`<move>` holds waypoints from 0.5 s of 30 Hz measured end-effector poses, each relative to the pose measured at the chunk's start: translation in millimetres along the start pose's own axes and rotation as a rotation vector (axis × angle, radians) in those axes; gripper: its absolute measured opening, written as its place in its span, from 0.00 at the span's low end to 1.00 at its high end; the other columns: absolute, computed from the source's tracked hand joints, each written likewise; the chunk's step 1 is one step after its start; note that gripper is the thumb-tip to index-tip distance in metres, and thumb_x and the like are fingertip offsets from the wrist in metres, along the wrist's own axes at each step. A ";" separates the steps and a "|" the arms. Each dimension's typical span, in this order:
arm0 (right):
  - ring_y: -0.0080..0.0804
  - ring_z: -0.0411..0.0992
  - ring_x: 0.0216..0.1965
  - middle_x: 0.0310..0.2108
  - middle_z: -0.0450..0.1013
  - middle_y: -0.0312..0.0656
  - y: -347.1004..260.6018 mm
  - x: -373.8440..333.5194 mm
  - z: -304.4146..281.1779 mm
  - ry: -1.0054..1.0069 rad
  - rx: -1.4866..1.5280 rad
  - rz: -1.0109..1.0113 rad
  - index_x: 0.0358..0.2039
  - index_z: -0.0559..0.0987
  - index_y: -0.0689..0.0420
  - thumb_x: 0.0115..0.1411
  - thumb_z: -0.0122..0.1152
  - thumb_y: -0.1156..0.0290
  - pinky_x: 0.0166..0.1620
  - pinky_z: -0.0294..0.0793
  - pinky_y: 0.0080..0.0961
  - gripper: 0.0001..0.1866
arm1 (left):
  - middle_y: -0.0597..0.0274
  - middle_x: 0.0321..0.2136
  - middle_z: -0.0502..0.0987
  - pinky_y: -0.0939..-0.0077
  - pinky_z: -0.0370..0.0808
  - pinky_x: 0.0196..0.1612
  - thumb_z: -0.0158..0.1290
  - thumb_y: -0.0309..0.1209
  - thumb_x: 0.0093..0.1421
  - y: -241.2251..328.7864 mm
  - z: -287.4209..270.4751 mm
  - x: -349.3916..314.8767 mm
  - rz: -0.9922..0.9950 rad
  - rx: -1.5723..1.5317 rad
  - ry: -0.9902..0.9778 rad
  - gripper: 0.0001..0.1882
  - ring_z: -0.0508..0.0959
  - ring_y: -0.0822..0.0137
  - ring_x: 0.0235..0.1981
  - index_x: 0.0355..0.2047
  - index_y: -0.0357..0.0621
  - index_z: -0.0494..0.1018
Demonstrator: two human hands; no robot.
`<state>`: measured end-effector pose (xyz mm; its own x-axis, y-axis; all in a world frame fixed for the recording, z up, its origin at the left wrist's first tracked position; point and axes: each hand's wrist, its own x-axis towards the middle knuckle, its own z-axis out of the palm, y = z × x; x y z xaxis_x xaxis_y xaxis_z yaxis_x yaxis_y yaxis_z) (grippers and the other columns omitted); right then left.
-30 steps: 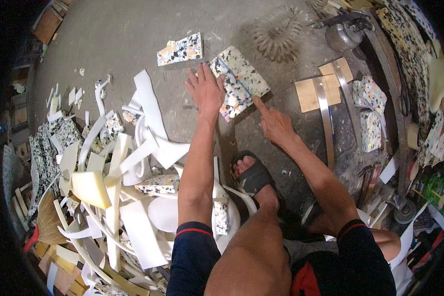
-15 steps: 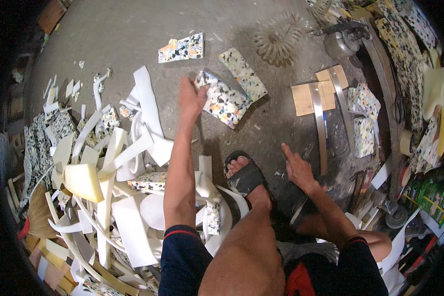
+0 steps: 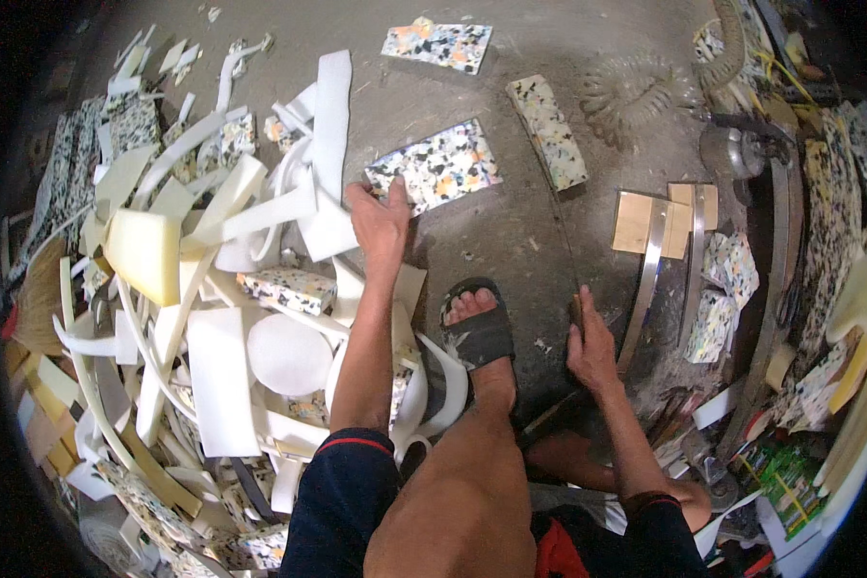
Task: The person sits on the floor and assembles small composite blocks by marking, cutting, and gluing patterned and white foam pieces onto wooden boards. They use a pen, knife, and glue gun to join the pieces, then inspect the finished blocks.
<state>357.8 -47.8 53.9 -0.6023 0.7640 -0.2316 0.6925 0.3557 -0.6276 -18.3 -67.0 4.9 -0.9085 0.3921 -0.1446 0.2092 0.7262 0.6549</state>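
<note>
My left hand point(image 3: 380, 229) grips the near left corner of a speckled foam block point(image 3: 445, 166), thumb on top; the block lies slantwise on the floor. In my right hand point(image 3: 591, 349) is a long, thin, dark knife point(image 3: 569, 241), seen almost edge-on. Its handle is mostly hidden by my fingers, and its tip reaches toward a narrow speckled foam strip point(image 3: 549, 133) to the right of the block. Beyond the block lies another speckled foam piece point(image 3: 439, 46) with a notched edge.
White foam offcuts point(image 3: 223, 376) heap up on my left, with a yellow foam piece point(image 3: 144, 252) among them. To the right are tan boards point(image 3: 636, 220), metal strips point(image 3: 654, 241), foam chunks point(image 3: 711, 323) and a coiled hose point(image 3: 636, 96). My sandalled foot point(image 3: 480, 332) stands between my hands.
My left hand has turned the foam block, bringing its left end nearer, and now holds that corner. A thin knife now shows extending from my right hand. The view has shifted.
</note>
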 end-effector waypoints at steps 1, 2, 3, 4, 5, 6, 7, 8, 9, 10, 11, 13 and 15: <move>0.58 0.74 0.43 0.47 0.72 0.58 -8.2 2.3 4.1 -0.016 0.017 0.007 0.74 0.51 0.51 0.63 0.51 0.77 0.43 0.75 0.47 0.39 | 0.36 0.38 0.75 0.52 0.71 0.47 0.63 0.39 0.59 2.3 0.4 -5.3 0.030 0.064 0.046 0.27 0.75 0.42 0.41 0.47 0.30 0.66; 0.58 0.74 0.43 0.46 0.71 0.58 -16.5 5.0 9.1 -0.033 0.032 0.015 0.74 0.51 0.51 0.64 0.51 0.77 0.43 0.75 0.47 0.39 | 0.34 0.40 0.75 0.50 0.70 0.50 0.63 0.38 0.59 4.4 0.4 -9.3 0.114 0.129 0.128 0.26 0.75 0.41 0.44 0.48 0.31 0.67; 0.58 0.74 0.43 0.45 0.71 0.58 -24.9 7.9 14.9 -0.040 0.045 0.022 0.74 0.51 0.52 0.64 0.51 0.77 0.43 0.75 0.47 0.39 | 0.33 0.42 0.74 0.49 0.69 0.52 0.62 0.36 0.59 5.7 -0.2 -10.4 0.198 0.199 0.191 0.24 0.74 0.39 0.47 0.48 0.31 0.68; 0.57 0.74 0.41 0.44 0.71 0.57 -32.2 12.8 21.6 -0.055 0.034 0.012 0.74 0.51 0.51 0.64 0.51 0.76 0.42 0.76 0.47 0.39 | 0.34 0.45 0.74 0.48 0.68 0.54 0.61 0.35 0.60 7.4 0.7 -9.3 0.375 0.177 0.201 0.23 0.73 0.40 0.50 0.49 0.33 0.69; 0.57 0.74 0.40 0.43 0.71 0.56 -38.1 20.0 29.3 -0.061 0.023 0.000 0.74 0.51 0.51 0.65 0.51 0.76 0.41 0.76 0.46 0.38 | 0.36 0.48 0.73 0.48 0.67 0.56 0.60 0.34 0.60 9.1 2.8 -5.8 0.552 0.158 0.193 0.22 0.72 0.42 0.53 0.50 0.34 0.70; 0.56 0.74 0.38 0.42 0.70 0.56 -42.7 27.3 35.8 -0.067 0.012 -0.009 0.74 0.51 0.51 0.65 0.51 0.75 0.39 0.76 0.46 0.38 | 0.37 0.51 0.73 0.47 0.66 0.59 0.59 0.33 0.61 10.7 5.8 -0.9 0.731 0.133 0.188 0.21 0.71 0.43 0.56 0.51 0.35 0.71; 0.55 0.74 0.36 0.40 0.70 0.55 -46.1 34.6 41.9 -0.068 -0.003 -0.017 0.74 0.51 0.51 0.65 0.51 0.75 0.37 0.76 0.46 0.38 | 0.40 0.54 0.72 0.47 0.65 0.60 0.57 0.32 0.62 14.3 13.3 3.5 0.800 0.123 0.113 0.20 0.70 0.43 0.58 0.52 0.36 0.72; 0.55 0.74 0.34 0.39 0.70 0.55 -48.8 42.2 48.1 -0.069 -0.015 -0.024 0.74 0.51 0.50 0.65 0.51 0.75 0.35 0.76 0.45 0.38 | 0.44 0.57 0.72 0.47 0.64 0.62 0.56 0.31 0.63 19.1 24.0 7.9 0.872 0.108 0.043 0.19 0.69 0.44 0.60 0.53 0.36 0.72; 0.54 0.74 0.31 0.37 0.70 0.54 -49.9 48.9 52.1 -0.069 -0.027 -0.031 0.74 0.51 0.50 0.66 0.52 0.75 0.34 0.76 0.45 0.38 | 0.47 0.59 0.71 0.47 0.63 0.64 0.55 0.30 0.64 23.7 34.5 11.5 0.947 0.094 -0.025 0.19 0.68 0.44 0.63 0.54 0.37 0.73; 0.54 0.74 0.30 0.37 0.70 0.54 -50.2 54.3 55.1 -0.059 -0.026 -0.044 0.74 0.51 0.50 0.66 0.52 0.75 0.32 0.76 0.45 0.38 | 0.48 0.60 0.70 0.47 0.62 0.65 0.54 0.29 0.64 26.8 43.7 13.8 0.929 0.127 -0.065 0.19 0.67 0.44 0.63 0.55 0.37 0.72; 0.54 0.74 0.29 0.36 0.70 0.55 -50.4 58.7 58.1 -0.047 -0.024 -0.055 0.74 0.51 0.50 0.65 0.52 0.75 0.31 0.76 0.44 0.38 | 0.48 0.61 0.70 0.47 0.62 0.66 0.53 0.29 0.65 29.6 52.2 15.7 0.918 0.162 -0.103 0.19 0.66 0.43 0.64 0.56 0.37 0.71; 0.54 0.74 0.28 0.36 0.70 0.55 -49.3 64.4 60.8 -0.025 -0.025 -0.069 0.74 0.51 0.49 0.65 0.53 0.75 0.30 0.75 0.45 0.39 | 0.50 0.62 0.69 0.46 0.61 0.66 0.52 0.32 0.67 31.8 63.5 17.5 0.900 0.283 -0.153 0.20 0.66 0.43 0.64 0.57 0.38 0.70; 0.53 0.74 0.28 0.35 0.70 0.55 -47.7 66.5 61.4 -0.028 -0.033 -0.050 0.74 0.52 0.49 0.65 0.53 0.75 0.30 0.75 0.45 0.38 | 0.50 0.62 0.69 0.45 0.60 0.66 0.52 0.32 0.67 30.4 67.5 17.5 0.926 0.273 -0.118 0.21 0.65 0.43 0.65 0.58 0.39 0.70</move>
<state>260.4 -47.0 22.8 -0.6468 0.7296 -0.2222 0.6739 0.4103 -0.6144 -3.4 0.1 -27.8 -0.3030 0.9175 0.2576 0.9131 0.2021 0.3541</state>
